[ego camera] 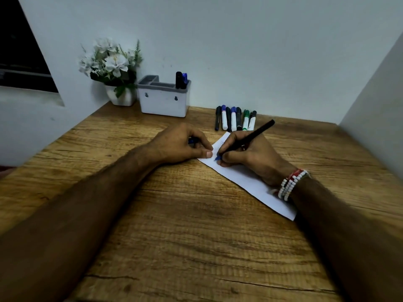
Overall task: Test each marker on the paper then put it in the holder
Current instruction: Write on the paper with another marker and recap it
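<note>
The slim black marker [246, 139] has its blue tip down on the narrow white strip of paper [250, 182], which lies slantwise on the brown wood-grain table [174, 214]. The right hand [246, 158] grips the marker in a writing hold, fingers closed round the barrel just above the tip. The barrel slopes from the tip at the near left up to its rear end at the far right, so the rear end points away from the holder.

The left hand [183, 144] rests just beside the tip. Its thumb presses the paper's edge and its fingers curl round a small dark-blue piece [193, 140], probably the cap, though most of it is hidden.

The white box holder with a grey divided top [163, 101] stands at the far left against the wall, beyond the left hand. It has a black and a blue marker [181, 80] upright in its right compartment. The left hand is the nearer one to it, so the right hand would have to cross over the left to drop the marker in.

A row of seven capped markers [236, 118] lies beyond the paper. A white pot of pale flowers [113, 68] stands left of the holder.
</note>
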